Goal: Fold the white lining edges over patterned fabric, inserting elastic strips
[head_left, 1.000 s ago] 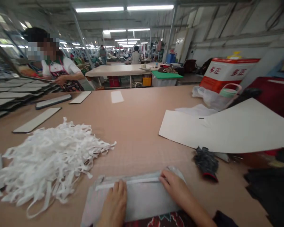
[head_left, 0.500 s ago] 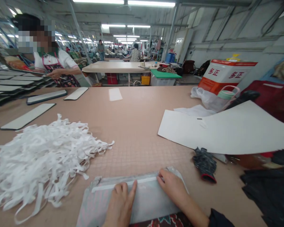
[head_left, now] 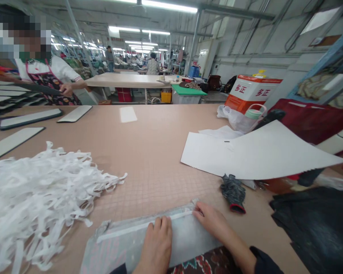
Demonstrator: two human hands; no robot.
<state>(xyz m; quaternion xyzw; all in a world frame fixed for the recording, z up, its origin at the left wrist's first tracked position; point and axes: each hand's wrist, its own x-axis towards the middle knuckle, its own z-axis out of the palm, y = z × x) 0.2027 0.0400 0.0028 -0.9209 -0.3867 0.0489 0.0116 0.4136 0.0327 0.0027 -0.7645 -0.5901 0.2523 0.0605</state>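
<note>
A grey fabric panel (head_left: pixel 131 249) lies at the table's near edge, slightly tilted. A narrow white strip (head_left: pixel 122 230) runs along its far edge. My left hand (head_left: pixel 157 241) rests on the panel, its fingers stretched out side by side over the middle of the strip. At the strip's right end, my right hand (head_left: pixel 213 220) has its thumb and fingers pinched together on it; the fingertips are partly hidden. A patterned dark cloth (head_left: pixel 200 262) shows below the panel, between my forearms.
To the left spreads a heap of white strips (head_left: pixel 45 198). A dark knitted glove (head_left: pixel 233 192), a large white board (head_left: pixel 254 152) and dark sheets (head_left: pixel 317 220) lie to the right. Pale panels (head_left: pixel 76 113) sit at the far left, where a co-worker (head_left: pixel 45 72) holds a flat piece.
My left hand has slid right along the strip, and its extended index finger has drawn in beside the others. My right hand stays at the strip's right end. The view has turned right.
</note>
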